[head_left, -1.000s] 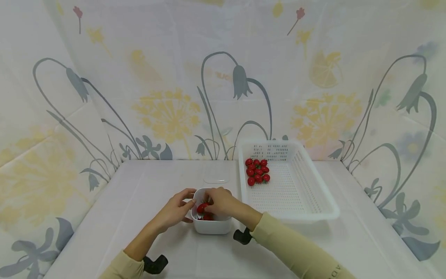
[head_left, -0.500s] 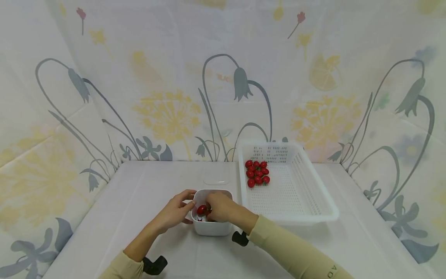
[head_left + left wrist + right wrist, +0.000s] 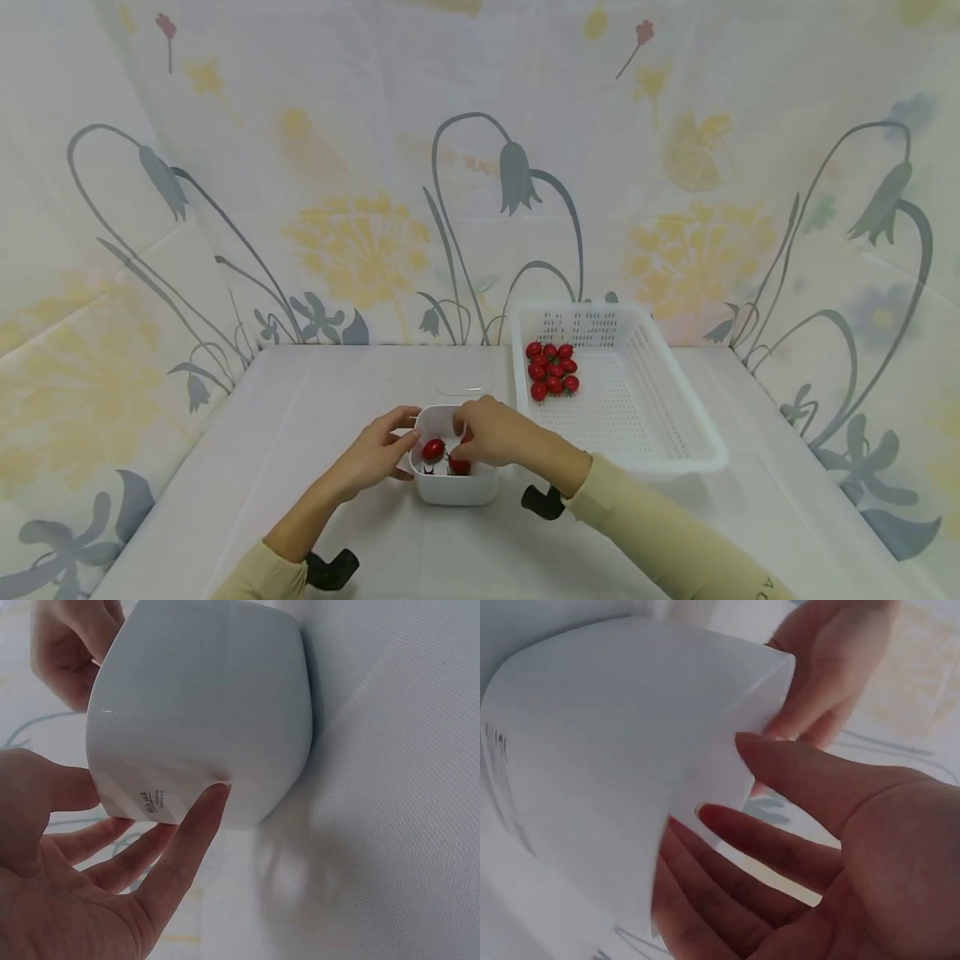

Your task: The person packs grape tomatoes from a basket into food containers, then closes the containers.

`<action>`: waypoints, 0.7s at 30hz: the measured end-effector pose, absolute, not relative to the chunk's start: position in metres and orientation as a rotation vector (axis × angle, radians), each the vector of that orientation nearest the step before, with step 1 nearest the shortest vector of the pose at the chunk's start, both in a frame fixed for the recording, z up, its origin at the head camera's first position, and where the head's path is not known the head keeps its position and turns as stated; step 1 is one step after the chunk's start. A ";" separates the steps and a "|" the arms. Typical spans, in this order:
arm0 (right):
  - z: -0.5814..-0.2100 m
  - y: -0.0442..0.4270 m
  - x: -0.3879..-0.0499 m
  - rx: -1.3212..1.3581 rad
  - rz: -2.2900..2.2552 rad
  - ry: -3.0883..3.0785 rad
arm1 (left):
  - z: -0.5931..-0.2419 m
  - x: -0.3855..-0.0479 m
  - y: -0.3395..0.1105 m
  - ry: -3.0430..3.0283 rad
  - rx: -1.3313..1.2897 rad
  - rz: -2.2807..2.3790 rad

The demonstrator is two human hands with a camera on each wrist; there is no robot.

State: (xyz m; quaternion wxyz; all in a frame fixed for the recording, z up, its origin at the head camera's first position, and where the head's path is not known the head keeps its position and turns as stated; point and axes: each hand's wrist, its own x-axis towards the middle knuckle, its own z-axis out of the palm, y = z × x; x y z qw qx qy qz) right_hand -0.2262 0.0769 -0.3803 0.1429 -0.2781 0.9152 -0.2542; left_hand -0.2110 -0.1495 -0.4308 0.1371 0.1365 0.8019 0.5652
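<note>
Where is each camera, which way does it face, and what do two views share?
Head: worn there, facing forward and down at white container, tomatoes and basket; left hand, right hand and sleeves show.
Left wrist: worn there, facing the container's outer wall; left hand near, right hand beyond.
Right wrist: worn there, facing the container's outside and rim; right hand near, left hand beyond.
Shared: both wrist views show container and hands.
</note>
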 end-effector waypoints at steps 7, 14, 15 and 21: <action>-0.364 0.098 -0.222 -0.950 -0.792 2.617 | -0.429 -0.211 -0.150 2.329 0.370 1.633; -0.352 0.122 -0.219 -0.956 -0.842 2.605 | -0.430 -0.211 -0.150 2.338 0.366 1.625; -0.351 0.126 -0.219 -0.946 -0.851 2.605 | -0.430 -0.211 -0.150 2.339 0.364 1.624; -0.344 0.151 -0.217 -0.893 -0.888 2.614 | -0.432 -0.211 -0.149 2.345 0.357 1.615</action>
